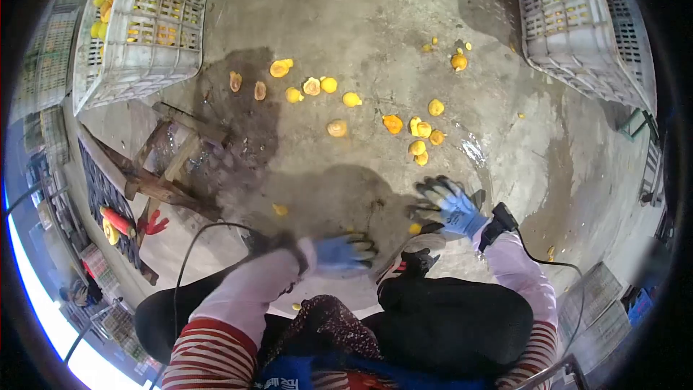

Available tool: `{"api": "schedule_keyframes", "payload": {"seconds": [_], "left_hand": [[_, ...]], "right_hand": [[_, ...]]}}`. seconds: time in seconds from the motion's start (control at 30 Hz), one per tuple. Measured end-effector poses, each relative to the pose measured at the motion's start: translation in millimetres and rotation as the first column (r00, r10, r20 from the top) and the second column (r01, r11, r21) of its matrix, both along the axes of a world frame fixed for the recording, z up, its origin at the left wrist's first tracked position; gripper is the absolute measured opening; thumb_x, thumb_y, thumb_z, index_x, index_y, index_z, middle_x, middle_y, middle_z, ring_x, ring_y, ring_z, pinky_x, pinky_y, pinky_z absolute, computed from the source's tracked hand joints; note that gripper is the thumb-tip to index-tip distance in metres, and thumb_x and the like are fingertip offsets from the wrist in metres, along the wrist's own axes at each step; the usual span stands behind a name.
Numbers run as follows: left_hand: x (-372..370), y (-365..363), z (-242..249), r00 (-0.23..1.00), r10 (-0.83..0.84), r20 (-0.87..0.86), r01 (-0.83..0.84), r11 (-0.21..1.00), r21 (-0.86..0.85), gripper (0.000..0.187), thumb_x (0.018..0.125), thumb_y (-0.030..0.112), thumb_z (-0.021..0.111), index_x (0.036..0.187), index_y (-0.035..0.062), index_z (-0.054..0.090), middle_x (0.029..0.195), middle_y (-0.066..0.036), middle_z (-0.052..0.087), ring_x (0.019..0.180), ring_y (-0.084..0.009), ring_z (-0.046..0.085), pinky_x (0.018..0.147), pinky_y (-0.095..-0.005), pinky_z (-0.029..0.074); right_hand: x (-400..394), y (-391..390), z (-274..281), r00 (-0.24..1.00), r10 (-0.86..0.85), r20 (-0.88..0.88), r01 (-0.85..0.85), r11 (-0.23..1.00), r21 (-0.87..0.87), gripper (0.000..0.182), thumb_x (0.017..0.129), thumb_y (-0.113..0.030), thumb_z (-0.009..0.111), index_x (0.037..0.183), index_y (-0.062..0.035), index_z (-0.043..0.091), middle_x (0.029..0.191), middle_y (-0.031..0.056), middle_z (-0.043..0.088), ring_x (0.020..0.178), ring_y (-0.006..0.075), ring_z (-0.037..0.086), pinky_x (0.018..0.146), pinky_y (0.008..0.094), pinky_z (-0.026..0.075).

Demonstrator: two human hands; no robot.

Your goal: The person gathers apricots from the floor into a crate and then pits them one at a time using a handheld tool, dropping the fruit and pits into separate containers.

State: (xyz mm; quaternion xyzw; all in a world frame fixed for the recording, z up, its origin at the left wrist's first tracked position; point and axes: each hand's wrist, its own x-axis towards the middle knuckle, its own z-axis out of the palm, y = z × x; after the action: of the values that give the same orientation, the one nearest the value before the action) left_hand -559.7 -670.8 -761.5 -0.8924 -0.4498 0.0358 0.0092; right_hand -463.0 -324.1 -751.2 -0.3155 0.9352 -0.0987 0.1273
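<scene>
My right hand [453,208], in a blue glove with dark fingertips, is held low over the concrete floor with its fingers spread and nothing in them. Just under it, by my shoe [422,247], lies a small yellow piece [414,229]. My left hand [343,254], gloved alike, reaches across in front of my lap; it is a little blurred, its fingers look stretched out and I see nothing in them. Beyond my hands, several yellow fruit pieces [420,128] lie scattered, some whole-looking, some cut. One paler piece [336,128] lies a bit apart.
A white slatted crate [155,36] with yellow fruit stands at upper left, another crate [577,22] at upper right. At left is a wooden stool-like frame [170,191] beside a dark mat with a red glove [153,222]. Cables run from both wrists.
</scene>
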Motion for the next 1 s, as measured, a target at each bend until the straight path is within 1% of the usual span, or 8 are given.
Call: {"api": "schedule_keyframes", "payload": {"seconds": [0.03, 0.1, 0.13, 0.2, 0.4, 0.63, 0.73, 1.0], "left_hand": [[-20.5, 18.1, 1.0, 0.95, -0.061, -0.307, 0.128, 0.971, 0.202, 0.037, 0.088, 0.035, 0.041, 0.122, 0.0225, 0.046, 0.134, -0.005, 0.041, 0.126, -0.026, 0.035, 0.108, -0.0462, 0.024], [-60.2, 58.1, 12.8, 0.996, -0.024, -0.084, 0.033, 0.994, 0.106, 0.033, 0.089, 0.035, 0.041, 0.118, 0.0235, 0.049, 0.129, -0.003, 0.044, 0.123, -0.0242, 0.039, 0.105, -0.0458, 0.027], [-82.9, 77.7, 20.2, 0.895, 0.188, 0.406, -0.091, 0.965, -0.245, 0.032, 0.089, 0.034, 0.041, 0.117, 0.0237, 0.05, 0.127, -0.002, 0.046, 0.12, -0.0229, 0.041, 0.103, -0.0453, 0.03], [-126.1, 90.8, 17.3, 0.879, 0.301, 0.369, -0.278, 0.954, -0.115, 0.03, 0.087, 0.032, 0.044, 0.116, 0.0252, 0.052, 0.123, -0.001, 0.047, 0.118, -0.0229, 0.042, 0.1, -0.0458, 0.032], [-207.1, 101.8, 47.0, 0.66, 0.644, 0.387, -0.713, 0.699, 0.051, 0.034, 0.08, 0.023, 0.054, 0.114, 0.0173, 0.054, 0.118, -0.008, 0.049, 0.112, -0.0266, 0.046, 0.098, -0.0489, 0.034], [30.3, 67.0, 48.1, 0.287, 0.71, 0.643, -0.19, 0.7, -0.688, 0.039, 0.082, 0.023, 0.049, 0.119, 0.0122, 0.052, 0.132, -0.014, 0.043, 0.127, -0.0276, 0.036, 0.103, -0.0463, 0.033], [80.4, 86.3, -3.7, 0.557, 0.556, 0.616, -0.503, 0.817, -0.283, 0.029, 0.08, 0.018, 0.05, 0.107, 0.0125, 0.059, 0.124, -0.011, 0.049, 0.121, -0.0233, 0.043, 0.103, -0.0385, 0.035], [-99.6, 126.0, -4.2, 0.584, 0.689, 0.429, -0.662, 0.71, -0.239, 0.044, 0.083, 0.031, 0.045, 0.126, 0.02, 0.045, 0.13, -0.009, 0.043, 0.125, -0.0286, 0.037, 0.106, -0.048, 0.025]], "right_hand": [[-4.4, -7.6, -11.4, 0.964, 0.236, -0.126, -0.198, 0.945, 0.261, 0.076, 0.075, -0.058, 0.05, 0.139, -0.0193, 0.036, 0.146, 0.0136, 0.026, 0.135, 0.0318, 0.023, 0.111, 0.0485, 0.018], [-31.3, -26.6, -15.5, 0.914, 0.364, -0.18, -0.272, 0.878, 0.393, 0.074, 0.077, -0.057, 0.049, 0.139, -0.0192, 0.035, 0.145, 0.0133, 0.028, 0.135, 0.0321, 0.023, 0.112, 0.0492, 0.016], [-51.2, -35.8, -13.3, 0.91, 0.358, -0.208, -0.251, 0.877, 0.41, 0.073, 0.078, -0.056, 0.049, 0.139, -0.0191, 0.035, 0.144, 0.0132, 0.028, 0.135, 0.0322, 0.023, 0.112, 0.0495, 0.015], [-106.2, -42.3, -7.1, 0.983, -0.075, 0.167, 0.111, 0.97, -0.216, 0.068, 0.078, -0.05, 0.055, 0.136, -0.0191, 0.039, 0.14, 0.0129, 0.034, 0.134, 0.0324, 0.025, 0.112, 0.0509, 0.016], [-222.3, -5.6, 37.6, 0.928, -0.317, -0.198, 0.257, 0.926, -0.277, 0.056, 0.074, -0.037, 0.065, 0.123, -0.0144, 0.052, 0.132, 0.0124, 0.043, 0.124, 0.0329, 0.039, 0.104, 0.047, 0.031], [-174.0, 36.0, 142.4, 0.78, -0.612, -0.133, 0.608, 0.791, -0.069, 0.056, 0.076, -0.025, 0.066, 0.126, -0.0078, 0.049, 0.126, 0.0151, 0.049, 0.119, 0.0354, 0.043, 0.097, 0.0435, 0.038], [-118.3, 61.5, 114.9, 0.786, -0.618, -0.015, 0.611, 0.773, 0.17, 0.091, 0.066, -0.044, 0.073, 0.138, -0.0072, 0.032, 0.14, 0.0188, 0.033, 0.13, 0.0387, 0.029, 0.105, 0.0503, 0.028], [-198.1, 57.3, -3.8, 0.636, -0.752, -0.173, 0.744, 0.657, -0.124, 0.113, 0.059, -0.059, 0.074, 0.14, 0.001, 0.023, 0.143, 0.0247, 0.024, 0.13, 0.0427, 0.027, 0.104, 0.0514, 0.025]]}}
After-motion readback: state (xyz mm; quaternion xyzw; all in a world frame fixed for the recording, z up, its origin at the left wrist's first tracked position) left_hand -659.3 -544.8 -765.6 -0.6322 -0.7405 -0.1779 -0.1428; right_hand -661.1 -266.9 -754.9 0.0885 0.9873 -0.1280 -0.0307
